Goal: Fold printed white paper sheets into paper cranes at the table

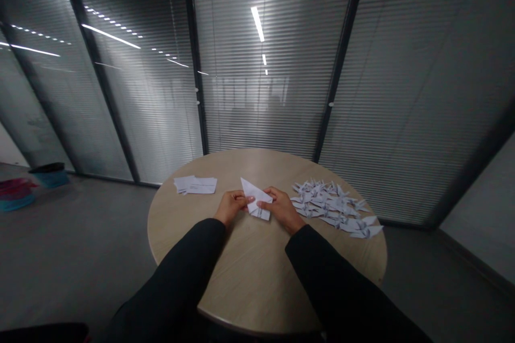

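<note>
A partly folded white sheet of paper (pixel 254 198) stands with one pointed corner up, near the middle of a round wooden table (pixel 257 273). My left hand (pixel 230 206) pinches its left edge with closed fingers. My right hand (pixel 280 207) grips its right side, thumb pressed on top. Both arms wear black sleeves.
A small stack of flat white paper sheets (pixel 196 185) lies at the table's far left. A heap of several folded paper cranes (pixel 333 206) covers the right side. Glass walls with blinds (pixel 265 64) stand behind. Blue bins (pixel 50 174) sit on the floor far left.
</note>
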Tool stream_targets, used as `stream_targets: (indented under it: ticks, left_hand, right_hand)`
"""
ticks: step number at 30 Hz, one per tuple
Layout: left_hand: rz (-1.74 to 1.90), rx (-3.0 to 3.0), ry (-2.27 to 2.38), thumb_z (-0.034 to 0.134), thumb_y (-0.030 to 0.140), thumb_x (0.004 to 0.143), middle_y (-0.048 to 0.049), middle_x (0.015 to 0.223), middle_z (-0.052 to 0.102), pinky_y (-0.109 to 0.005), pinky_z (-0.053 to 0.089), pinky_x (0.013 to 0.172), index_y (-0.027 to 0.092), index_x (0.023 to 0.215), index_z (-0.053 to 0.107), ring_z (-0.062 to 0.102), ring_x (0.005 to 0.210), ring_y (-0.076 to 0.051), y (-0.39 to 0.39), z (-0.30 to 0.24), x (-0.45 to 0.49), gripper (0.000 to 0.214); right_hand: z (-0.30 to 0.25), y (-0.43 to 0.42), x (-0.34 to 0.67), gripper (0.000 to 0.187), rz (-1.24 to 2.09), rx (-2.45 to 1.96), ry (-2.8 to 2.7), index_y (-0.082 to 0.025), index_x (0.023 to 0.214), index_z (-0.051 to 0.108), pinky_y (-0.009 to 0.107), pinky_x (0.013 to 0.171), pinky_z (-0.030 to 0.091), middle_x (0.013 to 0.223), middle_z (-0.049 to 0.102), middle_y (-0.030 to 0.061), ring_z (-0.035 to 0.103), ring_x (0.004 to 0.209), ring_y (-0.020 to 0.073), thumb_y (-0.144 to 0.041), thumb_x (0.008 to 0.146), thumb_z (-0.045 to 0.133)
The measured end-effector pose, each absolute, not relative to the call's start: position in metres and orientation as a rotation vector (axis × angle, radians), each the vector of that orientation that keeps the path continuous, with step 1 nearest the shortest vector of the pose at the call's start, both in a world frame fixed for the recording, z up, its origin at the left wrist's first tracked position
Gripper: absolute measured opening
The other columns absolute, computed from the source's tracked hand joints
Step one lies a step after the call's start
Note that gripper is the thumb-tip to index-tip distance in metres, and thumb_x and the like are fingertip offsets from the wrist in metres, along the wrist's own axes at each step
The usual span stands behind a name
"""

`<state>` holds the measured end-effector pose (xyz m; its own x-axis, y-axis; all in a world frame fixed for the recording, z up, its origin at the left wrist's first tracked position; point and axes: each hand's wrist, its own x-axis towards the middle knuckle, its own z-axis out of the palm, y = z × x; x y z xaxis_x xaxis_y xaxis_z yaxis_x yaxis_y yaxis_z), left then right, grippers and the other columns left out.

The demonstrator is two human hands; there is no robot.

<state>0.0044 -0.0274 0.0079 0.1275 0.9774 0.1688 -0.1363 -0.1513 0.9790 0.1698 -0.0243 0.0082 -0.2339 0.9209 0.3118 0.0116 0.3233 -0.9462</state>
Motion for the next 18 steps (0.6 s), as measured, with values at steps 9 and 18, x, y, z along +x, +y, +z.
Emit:
stream_targets:
  ticks: [9, 18]
  left_hand:
    - [1.247, 1.436, 0.998, 0.073, 0.054, 0.053, -0.0004, 0.048, 0.055, -0.024, 0.040, 0.049, 0.011, 0.055, 0.060, 0.051, 0.044, -0.011, -0.0272, 0.0068, 0.0041, 0.045]
    - [1.249, 1.464, 0.974, 0.072, 0.054, 0.054, -0.0017, 0.054, 0.060, -0.025, 0.044, 0.052, 0.012, 0.062, 0.059, 0.058, 0.049, -0.014, -0.0248, 0.0020, 0.0055, 0.045]
  right_hand:
    - [0.0088, -0.0237, 0.1704, 0.030, 1.039, -0.873, -1.522, -0.017, 0.080, 0.056, 0.025, 0.057, 0.045, 0.074, 0.067, 0.0014, 0.061, 0.062, 0.0159, -0.030, 0.059, 0.072]
    - [0.0136, -0.0273, 0.1683, 0.031, 1.023, -0.859, -1.468, -0.017, 0.081, 0.056, 0.026, 0.058, 0.046, 0.075, 0.067, 0.0018, 0.061, 0.063, 0.0157, -0.030, 0.058, 0.072]
